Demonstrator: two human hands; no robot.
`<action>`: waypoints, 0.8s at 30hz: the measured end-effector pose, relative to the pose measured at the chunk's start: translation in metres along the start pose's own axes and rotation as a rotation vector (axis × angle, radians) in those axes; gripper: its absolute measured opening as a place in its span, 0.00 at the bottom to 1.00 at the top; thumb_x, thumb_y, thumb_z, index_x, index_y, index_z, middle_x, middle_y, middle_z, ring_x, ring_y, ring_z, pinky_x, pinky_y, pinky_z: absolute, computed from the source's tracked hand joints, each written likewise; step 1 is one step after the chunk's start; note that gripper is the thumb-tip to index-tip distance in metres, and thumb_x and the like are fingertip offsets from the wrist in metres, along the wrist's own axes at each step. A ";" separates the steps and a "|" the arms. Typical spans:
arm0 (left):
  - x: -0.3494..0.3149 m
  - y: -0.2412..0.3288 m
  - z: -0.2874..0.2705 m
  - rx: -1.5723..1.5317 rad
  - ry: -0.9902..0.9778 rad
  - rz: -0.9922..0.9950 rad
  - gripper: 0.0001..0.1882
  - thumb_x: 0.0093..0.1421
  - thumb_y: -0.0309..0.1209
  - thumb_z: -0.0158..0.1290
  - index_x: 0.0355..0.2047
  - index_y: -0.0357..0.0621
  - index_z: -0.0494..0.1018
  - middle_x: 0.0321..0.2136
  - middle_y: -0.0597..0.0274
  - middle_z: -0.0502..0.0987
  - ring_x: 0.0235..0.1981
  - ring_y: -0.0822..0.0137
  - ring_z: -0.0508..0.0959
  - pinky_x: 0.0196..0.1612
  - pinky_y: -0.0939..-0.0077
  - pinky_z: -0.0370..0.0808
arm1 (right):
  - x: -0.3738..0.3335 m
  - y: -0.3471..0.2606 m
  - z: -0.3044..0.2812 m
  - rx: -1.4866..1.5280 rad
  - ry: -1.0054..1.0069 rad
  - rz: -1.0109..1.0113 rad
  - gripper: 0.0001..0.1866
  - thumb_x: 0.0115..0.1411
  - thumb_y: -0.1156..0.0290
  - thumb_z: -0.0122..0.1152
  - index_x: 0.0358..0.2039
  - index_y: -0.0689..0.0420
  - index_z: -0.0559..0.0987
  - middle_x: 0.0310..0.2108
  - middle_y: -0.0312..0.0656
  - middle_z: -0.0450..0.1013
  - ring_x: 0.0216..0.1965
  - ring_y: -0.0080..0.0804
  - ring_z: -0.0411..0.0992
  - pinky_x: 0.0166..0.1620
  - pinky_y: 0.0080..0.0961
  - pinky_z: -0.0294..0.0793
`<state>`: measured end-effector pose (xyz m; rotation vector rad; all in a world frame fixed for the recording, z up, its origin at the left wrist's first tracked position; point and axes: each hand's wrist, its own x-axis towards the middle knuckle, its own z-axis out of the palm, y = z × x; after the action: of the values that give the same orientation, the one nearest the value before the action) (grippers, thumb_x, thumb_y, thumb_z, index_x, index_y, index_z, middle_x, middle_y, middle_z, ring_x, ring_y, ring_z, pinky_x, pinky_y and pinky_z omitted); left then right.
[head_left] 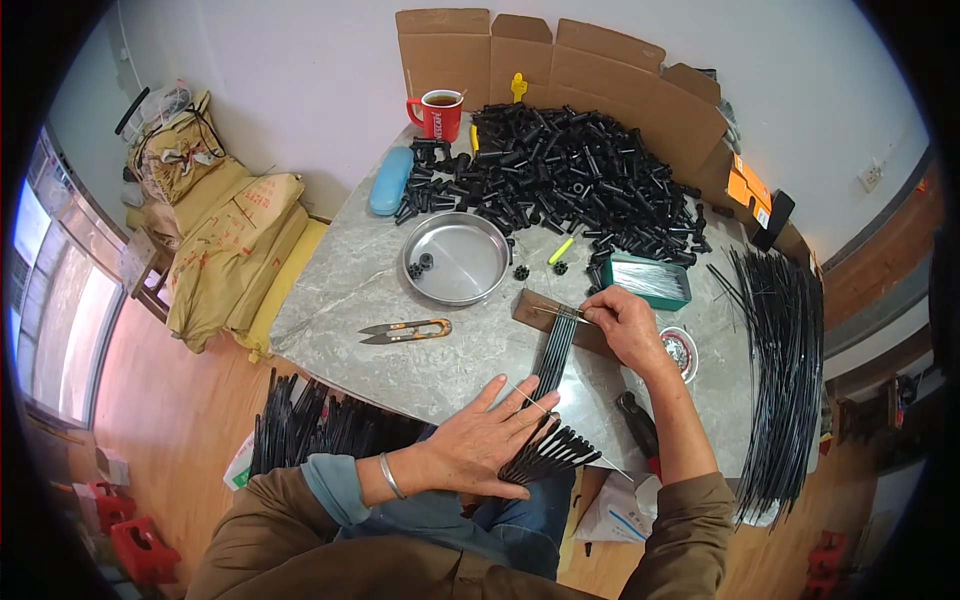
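Note:
A flat row of thin black rods [557, 350] runs from a brown block [533, 308] toward me. Its thicker black ends [550, 455] fan out over the table's front edge. My left hand [470, 442] lies across the row with fingers outstretched and apart, the thumb beside the fanned ends. A thin pale stick [600, 456] passes slantwise at the fingers; whether they grip it I cannot tell. At the block my right hand [628, 325] is closed in a pinch on thin pale wires [560, 311] lying across the far ends of the rods.
Black tubular parts [590, 165] are heaped at the back before a cardboard screen [600, 60]. Around me are a round metal pan [455, 225], thread snips [405, 331], a green box [650, 295], a red mug [440, 118], a black-handled tool [638, 425] and long black rods [785, 370].

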<state>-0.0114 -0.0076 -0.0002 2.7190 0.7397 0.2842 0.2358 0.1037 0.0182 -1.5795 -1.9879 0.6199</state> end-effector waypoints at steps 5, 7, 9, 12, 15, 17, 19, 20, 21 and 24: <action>-0.001 -0.002 0.002 -0.039 0.033 0.011 0.48 0.50 0.62 0.54 0.62 0.40 0.57 0.66 0.52 0.51 0.68 0.47 0.47 0.66 0.45 0.44 | -0.004 -0.001 0.002 -0.089 0.068 -0.143 0.05 0.55 0.75 0.60 0.33 0.60 0.80 0.30 0.43 0.75 0.31 0.35 0.74 0.36 0.27 0.71; 0.000 -0.002 0.002 -0.040 0.024 0.020 0.48 0.50 0.61 0.55 0.62 0.40 0.57 0.66 0.51 0.51 0.68 0.46 0.47 0.65 0.45 0.44 | -0.005 0.001 0.007 -0.063 0.108 -0.126 0.05 0.55 0.75 0.60 0.32 0.60 0.79 0.29 0.43 0.75 0.30 0.35 0.74 0.35 0.27 0.71; 0.000 -0.002 0.004 -0.035 0.018 0.016 0.48 0.50 0.61 0.55 0.62 0.40 0.56 0.66 0.51 0.51 0.68 0.46 0.47 0.65 0.45 0.44 | -0.004 -0.003 0.010 -0.034 0.145 -0.111 0.04 0.55 0.75 0.60 0.32 0.61 0.79 0.28 0.44 0.75 0.30 0.34 0.73 0.35 0.27 0.71; -0.001 -0.002 0.003 -0.032 0.020 0.009 0.49 0.49 0.60 0.55 0.62 0.40 0.56 0.66 0.51 0.51 0.68 0.46 0.47 0.65 0.45 0.44 | -0.003 -0.013 0.009 -0.001 0.135 0.091 0.05 0.56 0.73 0.60 0.31 0.62 0.77 0.27 0.44 0.75 0.28 0.32 0.72 0.34 0.27 0.70; -0.001 -0.002 0.003 -0.040 0.027 0.011 0.49 0.49 0.60 0.56 0.62 0.40 0.56 0.66 0.50 0.51 0.68 0.45 0.47 0.65 0.45 0.44 | -0.006 -0.010 0.007 -0.069 0.098 0.082 0.06 0.58 0.72 0.59 0.30 0.62 0.75 0.25 0.44 0.74 0.28 0.30 0.71 0.34 0.26 0.70; -0.001 -0.003 0.004 -0.047 0.027 0.015 0.49 0.49 0.60 0.55 0.62 0.40 0.56 0.66 0.50 0.51 0.68 0.45 0.47 0.65 0.45 0.44 | -0.008 -0.005 0.009 0.022 0.114 0.022 0.07 0.59 0.72 0.57 0.31 0.63 0.75 0.26 0.43 0.74 0.28 0.29 0.71 0.35 0.25 0.70; -0.001 -0.003 0.005 -0.041 0.024 0.016 0.49 0.49 0.60 0.56 0.62 0.40 0.56 0.66 0.50 0.51 0.68 0.45 0.47 0.65 0.44 0.44 | -0.005 -0.002 0.011 0.040 0.099 -0.003 0.07 0.59 0.72 0.57 0.31 0.63 0.75 0.25 0.43 0.74 0.28 0.29 0.71 0.35 0.25 0.70; -0.001 -0.003 0.005 -0.042 0.024 0.016 0.49 0.49 0.60 0.56 0.62 0.40 0.56 0.66 0.50 0.51 0.68 0.45 0.47 0.65 0.44 0.44 | -0.002 -0.001 0.012 0.058 0.085 -0.029 0.06 0.59 0.72 0.57 0.32 0.63 0.75 0.25 0.42 0.74 0.28 0.28 0.71 0.35 0.25 0.70; -0.001 -0.003 0.005 -0.044 0.024 0.017 0.49 0.49 0.60 0.56 0.62 0.40 0.56 0.66 0.50 0.51 0.68 0.45 0.47 0.65 0.44 0.44 | 0.000 -0.001 0.012 0.057 0.085 -0.029 0.06 0.59 0.72 0.57 0.32 0.63 0.75 0.25 0.42 0.74 0.28 0.28 0.71 0.35 0.25 0.70; -0.001 -0.003 0.005 -0.051 0.032 0.019 0.49 0.49 0.60 0.56 0.62 0.40 0.56 0.66 0.51 0.51 0.68 0.45 0.47 0.66 0.45 0.44 | 0.004 -0.001 0.011 0.062 0.029 0.009 0.06 0.59 0.73 0.57 0.33 0.63 0.76 0.26 0.43 0.74 0.29 0.29 0.71 0.35 0.25 0.70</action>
<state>-0.0122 -0.0070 -0.0056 2.6801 0.7061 0.3475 0.2278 0.1070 0.0111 -1.5530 -1.9236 0.6519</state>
